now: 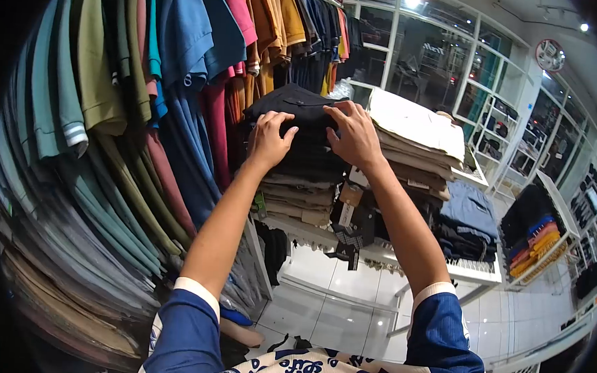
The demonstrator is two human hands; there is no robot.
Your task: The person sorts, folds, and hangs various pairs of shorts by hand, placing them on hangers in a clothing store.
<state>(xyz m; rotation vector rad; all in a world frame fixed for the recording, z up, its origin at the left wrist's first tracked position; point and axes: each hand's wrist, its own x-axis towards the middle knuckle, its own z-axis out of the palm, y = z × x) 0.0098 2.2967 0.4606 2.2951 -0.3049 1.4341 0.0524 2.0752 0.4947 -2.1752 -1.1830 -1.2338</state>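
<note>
Left grip [268, 139]: your left hand is up on the front left of the black folded garment [296, 105]. The fingers are bent onto the cloth and the thumb sticks out to the right. I cannot tell whether any fabric is pinched.
Right grip [355, 137]: it's spread wide and laid on the garment's top right edge. The fingers fan over the top and the thumb points down the front, so it's open and pressing, not clenched.
Black folded garment: it's the top piece of the dark stack [310, 165], at about chest height in front of you, and both grips are touching it.
Under it: the dark pieces sit on a run of tan folded pieces [298, 201], all in one tall pile.
Counter [469, 270]: it's white, and the pile stands on it near its left end.
Next pile: a beige stack [415, 149] stands just to the right, close against the dark one, with a cream piece on top.
Tags [346, 215]: paper labels dangle from the front of the piles, below your right wrist.
Further right: a blue-grey folded pile [469, 207] lies lower on the same counter.
Left side: hanging shirts [185, 39] in blue, olive, red and mustard crowd a rail beside your left arm.
Sleeves [183, 329]: you're wearing blue ones with white cuffs, and both arms reach forward.
Floor [346, 304]: glossy white tiles show under the counter.
</note>
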